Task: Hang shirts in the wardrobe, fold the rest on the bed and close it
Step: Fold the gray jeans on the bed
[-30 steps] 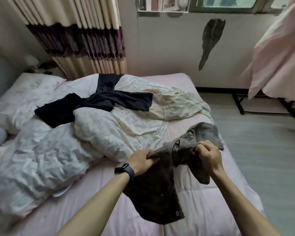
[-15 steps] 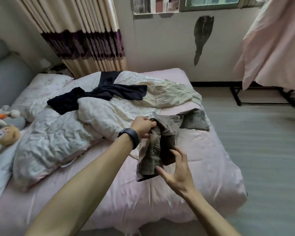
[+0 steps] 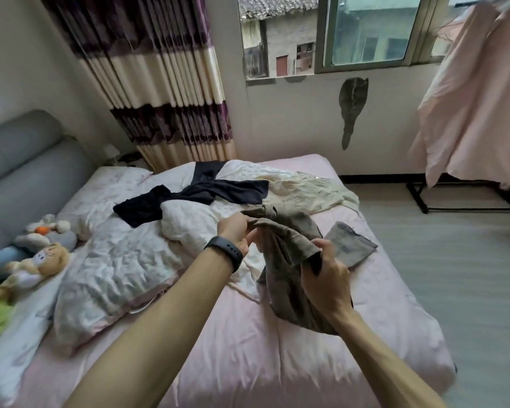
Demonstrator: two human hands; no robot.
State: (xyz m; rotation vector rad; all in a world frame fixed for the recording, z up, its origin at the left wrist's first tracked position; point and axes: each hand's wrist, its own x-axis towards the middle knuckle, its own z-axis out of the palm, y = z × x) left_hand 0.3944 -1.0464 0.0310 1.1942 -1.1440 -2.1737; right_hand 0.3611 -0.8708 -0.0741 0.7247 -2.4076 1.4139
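Pink bed [image 3: 248,363] under window [image 3: 365,30], quilt [image 3: 115,269], scattered clothes.

Both bare arms reach forward over the near edge of the bed [image 3: 248,348]. The left forearm [image 3: 159,319] comes in from the lower left and goes up toward the middle. On its wrist sits a dark band [image 3: 224,251]. The left hand [image 3: 237,231] is the farther one; its fingers are curled and pinch the top of a grey-brown shirt [image 3: 289,240]. The right forearm [image 3: 380,357] comes in from the lower right. The right hand [image 3: 326,278] is nearer and shows its back, with fingers curled round a fold of the shirt.
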